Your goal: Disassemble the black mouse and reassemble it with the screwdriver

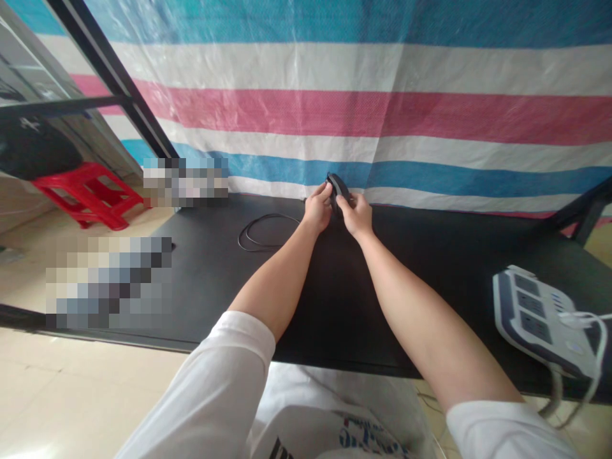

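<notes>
A striped plastic sheet point(430, 115) in blue, white and red hangs behind a black table point(335, 306), with a pale tiled floor showing beyond the table's left end. Past the middle of the table, near the sheet, a person in white short sleeves holds up a dark computer mouse point(341, 187), which is tilted and raised off the tabletop.

The left hand point(317, 209) grips the mouse's left edge, fingers curled nearly closed upon it. The right hand point(357, 214) grips the right edge, its thumb on the near face and its fingers mostly hidden behind. Holding it from both sides probably keeps it steady and lets it be turned.

Left of the mouse, a thin black cable point(246, 223) lies in a loose loop, seemingly slack so that the mouse can be lifted freely; the left arm hides where it leads. Far to the right of the mouse, a white and grey power strip point(540, 322) sits near the table's front edge, perhaps for easy reach. Far left of the mouse, a red stool point(88, 191) stands on the floor.
</notes>
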`<action>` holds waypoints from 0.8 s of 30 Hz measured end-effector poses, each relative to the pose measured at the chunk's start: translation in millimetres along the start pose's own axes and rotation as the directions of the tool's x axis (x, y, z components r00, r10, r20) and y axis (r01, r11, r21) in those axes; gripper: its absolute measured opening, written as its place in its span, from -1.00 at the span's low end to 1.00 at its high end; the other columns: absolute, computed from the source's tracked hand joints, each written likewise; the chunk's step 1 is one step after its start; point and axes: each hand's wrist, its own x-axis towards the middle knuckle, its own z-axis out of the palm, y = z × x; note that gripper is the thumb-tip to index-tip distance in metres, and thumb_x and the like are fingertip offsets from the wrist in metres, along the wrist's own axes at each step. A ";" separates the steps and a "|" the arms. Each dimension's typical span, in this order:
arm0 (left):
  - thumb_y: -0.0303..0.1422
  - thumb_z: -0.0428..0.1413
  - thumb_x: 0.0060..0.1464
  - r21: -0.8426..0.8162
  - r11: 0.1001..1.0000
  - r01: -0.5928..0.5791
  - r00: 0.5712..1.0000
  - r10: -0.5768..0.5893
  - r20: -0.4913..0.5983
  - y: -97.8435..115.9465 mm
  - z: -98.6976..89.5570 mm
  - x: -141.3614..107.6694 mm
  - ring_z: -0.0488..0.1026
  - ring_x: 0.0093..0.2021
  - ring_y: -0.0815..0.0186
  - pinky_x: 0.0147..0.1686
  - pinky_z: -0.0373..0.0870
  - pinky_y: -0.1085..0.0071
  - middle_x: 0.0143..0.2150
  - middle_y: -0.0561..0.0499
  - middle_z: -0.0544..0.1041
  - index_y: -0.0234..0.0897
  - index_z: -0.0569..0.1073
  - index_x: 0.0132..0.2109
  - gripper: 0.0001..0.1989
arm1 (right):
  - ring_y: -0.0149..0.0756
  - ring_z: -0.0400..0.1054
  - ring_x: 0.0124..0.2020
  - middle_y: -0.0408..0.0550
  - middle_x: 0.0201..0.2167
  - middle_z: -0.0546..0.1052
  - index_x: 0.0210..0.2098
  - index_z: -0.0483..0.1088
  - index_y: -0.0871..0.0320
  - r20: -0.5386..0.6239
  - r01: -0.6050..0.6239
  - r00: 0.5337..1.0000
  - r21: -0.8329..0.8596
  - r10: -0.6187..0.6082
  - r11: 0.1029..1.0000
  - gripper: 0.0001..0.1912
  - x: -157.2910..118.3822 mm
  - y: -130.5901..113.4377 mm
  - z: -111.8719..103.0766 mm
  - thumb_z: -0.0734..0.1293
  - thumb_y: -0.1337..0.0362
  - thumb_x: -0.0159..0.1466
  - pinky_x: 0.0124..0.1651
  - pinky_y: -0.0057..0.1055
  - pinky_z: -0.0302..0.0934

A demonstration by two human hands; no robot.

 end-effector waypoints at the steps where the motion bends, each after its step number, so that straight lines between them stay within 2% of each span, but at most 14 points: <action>1: -0.31 0.28 0.06 0.001 1.000 0.003 1.000 -0.003 -0.006 0.0 0.2 -0.2 0.58 -0.20 0.28 -0.13 0.48 0.40 -0.37 0.01 0.56 -0.27 0.53 -0.20 -0.82 | -0.12 0.52 -0.28 -0.01 -0.37 0.58 -0.26 0.41 0.13 0.007 -0.010 1.000 0.002 0.010 1.000 -0.45 -0.1 -0.2 -0.1 0.38 -0.23 0.07 -0.12 -0.16 0.40; 5: -0.33 0.29 0.04 -0.025 1.000 0.005 1.000 -0.005 -0.009 -0.1 0.1 -0.2 0.57 -0.25 0.32 -0.14 0.48 0.41 -0.37 0.02 0.56 -0.28 0.52 -0.18 -0.80 | -0.10 0.52 -0.25 0.00 -0.34 0.58 -0.24 0.40 0.14 0.029 -0.051 0.998 0.006 0.050 0.999 -0.47 0.2 -1.5 -1.0 0.39 -0.20 0.07 -0.08 -0.13 0.39; 15: -0.34 0.25 0.08 -0.025 1.000 -0.014 0.999 0.015 0.029 0.3 -2.1 -0.3 0.56 -0.28 0.34 -0.22 0.45 0.45 -0.36 0.00 0.56 -0.29 0.51 -0.28 -0.89 | -0.19 0.50 -0.27 -0.07 -0.36 0.56 -0.17 0.41 0.15 0.063 -0.015 0.998 0.079 0.011 0.997 -0.44 0.9 5.5 0.4 0.35 -0.21 0.12 -0.12 -0.18 0.41; 19: -0.34 0.26 0.07 -0.019 1.000 -0.003 1.000 0.003 -0.001 1.4 -1.7 -0.6 0.57 -0.22 0.32 -0.20 0.44 0.45 -0.34 0.00 0.56 -0.29 0.51 -0.27 -0.88 | -0.24 0.49 -0.29 -0.09 -0.37 0.57 -0.13 0.43 0.14 0.095 0.038 0.994 0.105 -0.048 0.994 -0.46 2.6 8.4 0.2 0.31 -0.19 0.17 -0.13 -0.25 0.41; 24: -0.34 0.24 0.09 -0.028 1.000 -0.002 0.999 0.001 -0.043 1.7 -1.6 0.0 0.56 -0.21 0.32 -0.17 0.44 0.44 -0.35 0.00 0.56 -0.30 0.50 -0.28 -0.88 | -0.20 0.51 -0.22 -0.05 -0.27 0.60 -0.10 0.47 0.14 0.107 0.037 0.993 0.102 -0.048 0.994 -0.47 3.2 5.4 -2.0 0.33 -0.15 0.17 -0.08 -0.22 0.41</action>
